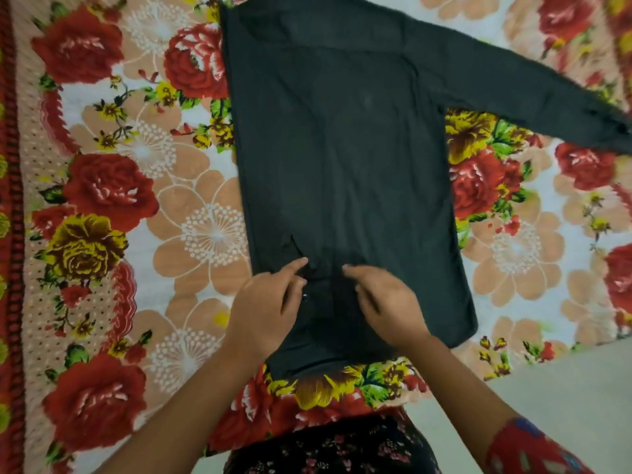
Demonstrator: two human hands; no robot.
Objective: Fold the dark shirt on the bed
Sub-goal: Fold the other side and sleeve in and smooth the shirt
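Head cam: dark shirt (342, 148) lies flat on the floral bedsheet (102, 200), hem end near me, far end up top. One sleeve spreads out to the right; the opposite side is folded in to a straight edge. Left hand (270, 302) sits on the near part of the shirt, index finger out straight, thumb and other fingers curled, pinching a fold by a small shiny button (304, 296). Right hand (386, 299) is just beside it, fingers bent, gathering cloth. Hands are close but apart.
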